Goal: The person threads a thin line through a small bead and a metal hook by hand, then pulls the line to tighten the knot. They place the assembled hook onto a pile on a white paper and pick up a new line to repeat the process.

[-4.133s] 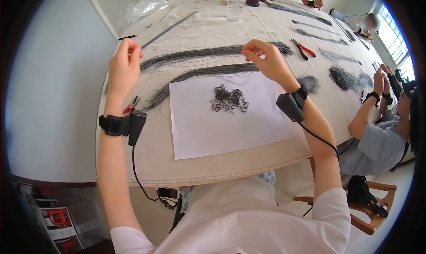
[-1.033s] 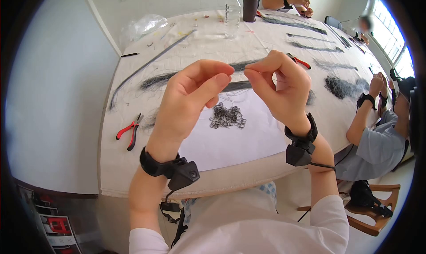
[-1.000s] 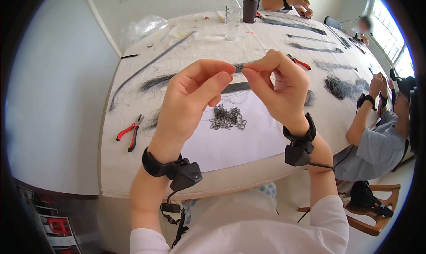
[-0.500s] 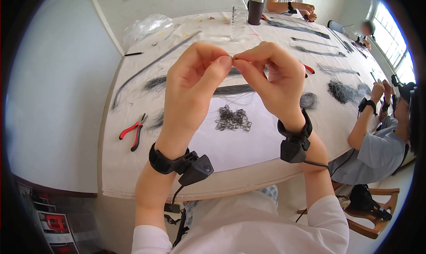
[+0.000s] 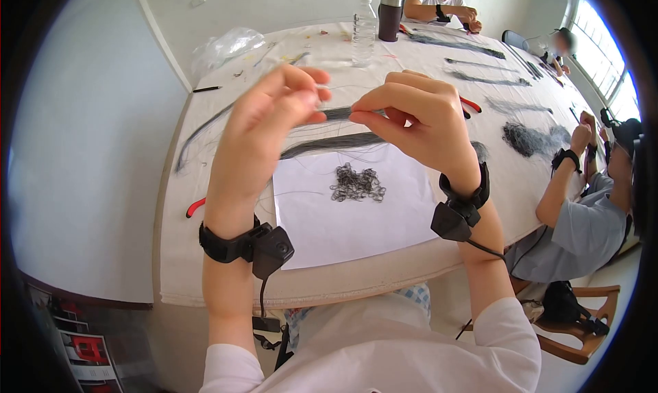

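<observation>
My left hand (image 5: pixel 257 132) is raised over the table, its fingers bent and smeared by motion, so their grip does not show clearly. My right hand (image 5: pixel 418 122) is closed, thumb and forefinger pinched together; whatever is between the tips is too small to name. A gap separates the two hands. Beneath them, a pile of small dark wire loops (image 5: pixel 357 183) lies on a white sheet of paper (image 5: pixel 356 232). Just behind the sheet are bundles of straight, thin dark wire (image 5: pixel 332 143), partly hidden by my hands.
Red-handled pliers (image 5: pixel 196 207) lie left, mostly covered by my left arm. A clear bottle (image 5: pixel 364 33) and a dark tumbler (image 5: pixel 391 19) stand at the back. More wire bundles (image 5: pixel 456 45) and a tangled wire heap (image 5: pixel 524 139) lie right. Other people sit at the far and right sides.
My hands, fingertips together before, have come apart. The left hand has moved left and the right hand slightly down, still pinched. My left arm now covers most of the pliers.
</observation>
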The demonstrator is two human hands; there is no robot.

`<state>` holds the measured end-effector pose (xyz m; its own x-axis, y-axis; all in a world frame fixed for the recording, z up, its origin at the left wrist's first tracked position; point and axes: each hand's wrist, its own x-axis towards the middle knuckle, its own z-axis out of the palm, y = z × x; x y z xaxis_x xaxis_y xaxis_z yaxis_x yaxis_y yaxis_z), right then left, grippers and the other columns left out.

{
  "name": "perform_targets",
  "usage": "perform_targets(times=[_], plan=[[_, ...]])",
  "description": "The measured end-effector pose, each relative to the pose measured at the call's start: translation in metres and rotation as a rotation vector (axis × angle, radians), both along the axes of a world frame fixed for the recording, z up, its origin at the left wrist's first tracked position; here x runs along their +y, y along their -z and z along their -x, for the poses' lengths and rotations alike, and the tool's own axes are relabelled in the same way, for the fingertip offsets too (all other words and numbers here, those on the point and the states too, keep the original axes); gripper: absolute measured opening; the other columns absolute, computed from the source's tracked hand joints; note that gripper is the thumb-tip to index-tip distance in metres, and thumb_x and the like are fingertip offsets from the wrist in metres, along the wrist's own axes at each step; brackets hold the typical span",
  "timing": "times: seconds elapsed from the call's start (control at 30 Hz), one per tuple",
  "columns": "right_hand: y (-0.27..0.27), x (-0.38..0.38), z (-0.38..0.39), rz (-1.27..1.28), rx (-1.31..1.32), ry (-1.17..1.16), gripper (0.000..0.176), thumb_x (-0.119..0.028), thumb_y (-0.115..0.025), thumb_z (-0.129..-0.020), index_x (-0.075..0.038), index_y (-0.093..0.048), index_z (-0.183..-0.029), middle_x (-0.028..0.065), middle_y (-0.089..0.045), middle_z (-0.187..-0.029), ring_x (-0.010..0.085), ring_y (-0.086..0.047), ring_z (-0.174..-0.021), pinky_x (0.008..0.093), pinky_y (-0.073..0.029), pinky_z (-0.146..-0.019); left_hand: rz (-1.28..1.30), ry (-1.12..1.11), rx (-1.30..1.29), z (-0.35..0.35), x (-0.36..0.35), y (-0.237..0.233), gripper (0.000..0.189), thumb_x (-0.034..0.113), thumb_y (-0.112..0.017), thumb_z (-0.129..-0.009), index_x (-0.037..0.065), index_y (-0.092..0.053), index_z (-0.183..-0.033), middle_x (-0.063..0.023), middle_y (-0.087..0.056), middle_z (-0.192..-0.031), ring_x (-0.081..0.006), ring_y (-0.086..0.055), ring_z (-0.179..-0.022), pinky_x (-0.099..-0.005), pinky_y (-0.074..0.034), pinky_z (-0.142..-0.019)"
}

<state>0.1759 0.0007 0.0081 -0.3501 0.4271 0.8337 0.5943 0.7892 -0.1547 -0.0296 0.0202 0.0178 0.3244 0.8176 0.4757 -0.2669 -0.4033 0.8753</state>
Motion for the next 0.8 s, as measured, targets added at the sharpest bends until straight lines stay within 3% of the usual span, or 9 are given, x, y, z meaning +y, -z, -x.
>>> perform_targets(times=[0.07,0.13,0.23,0.37,0.53,0.7,0.8], plan=[[-0.003,-0.001,0.001,-0.034,-0.006,0.006,0.012,-0.001,-0.077,-0.07,-0.007,-0.071,-0.079,-0.0001,-0.052,-0.06,0.0086,-0.042,-0.05,0.0231,-0.03,-0.044,0.013,0.107,0.091,0.002,-0.005,-0.002,0.014,0.017,-0.054,-0.091,0.003,-0.057,-0.09,-0.0042,-0.064,-0.09,-0.0095,-0.058,-0.083,-0.022,-0.044,-0.071],[-0.004,-0.003,0.001,-0.018,0.005,-0.005,0.012,-0.001,-0.077,-0.071,-0.007,-0.071,-0.079,-0.0004,-0.053,-0.06,0.0081,-0.042,-0.05,0.0229,-0.03,-0.044,0.122,0.243,0.364,0.008,-0.009,-0.012,0.013,0.015,-0.054,-0.09,0.003,-0.057,-0.088,-0.0045,-0.064,-0.087,-0.009,-0.058,-0.08,-0.0219,-0.045,-0.071],[-0.006,-0.008,0.0,0.075,0.053,-0.013,0.013,0.0,-0.076,-0.071,-0.007,-0.071,-0.081,-0.0008,-0.054,-0.061,0.0069,-0.042,-0.051,0.0223,-0.03,-0.045,0.068,0.257,0.413,0.01,-0.007,-0.01,0.013,0.014,-0.054,-0.088,0.002,-0.057,-0.085,-0.0035,-0.062,-0.083,-0.0077,-0.057,-0.076,-0.0211,-0.044,-0.067],[-0.009,-0.007,-0.009,0.228,0.147,-0.055,0.012,0.001,-0.075,-0.073,-0.005,-0.07,-0.083,-0.0012,-0.057,-0.066,0.0042,-0.042,-0.053,0.0204,-0.031,-0.048,0.037,0.196,0.372,0.011,-0.008,-0.011,0.012,0.013,-0.053,-0.087,0.003,-0.057,-0.083,-0.002,-0.06,-0.078,-0.0055,-0.052,-0.072,-0.0194,-0.039,-0.062],[-0.013,-0.008,-0.019,0.247,0.216,-0.041,0.01,0.005,-0.071,-0.076,0.0,-0.068,-0.084,-0.0004,-0.063,-0.074,0.0031,-0.043,-0.056,0.0187,-0.033,-0.054,0.092,0.184,0.337,0.023,-0.003,-0.016,0.012,0.015,-0.054,-0.083,0.004,-0.057,-0.081,-0.0019,-0.056,-0.074,-0.0044,-0.04,-0.061,-0.0197,-0.034,-0.058],[-0.011,-0.004,-0.027,0.163,0.256,-0.023,0.011,0.007,-0.068,-0.078,0.002,-0.067,-0.087,0.0017,-0.063,-0.078,0.0044,-0.044,-0.06,0.019,-0.037,-0.06,0.048,0.171,0.337,0.026,-0.004,-0.015,0.013,0.017,-0.054,-0.083,0.005,-0.056,-0.08,-0.0024,-0.056,-0.073,-0.0044,-0.039,-0.06,-0.0198,-0.033,-0.056],[-0.013,-0.002,-0.027,0.088,0.296,0.009,0.008,-0.003,-0.073,-0.076,-0.005,-0.067,-0.08,-0.0016,-0.058,-0.069,0.0066,-0.051,-0.059,0.0216,-0.041,-0.057,0.044,0.177,0.319,0.028,-0.004,-0.015,0.013,0.017,-0.054,-0.083,0.005,-0.056,-0.079,-0.0024,-0.056,-0.073,-0.0044,-0.039,-0.06,-0.0201,-0.033,-0.056]])
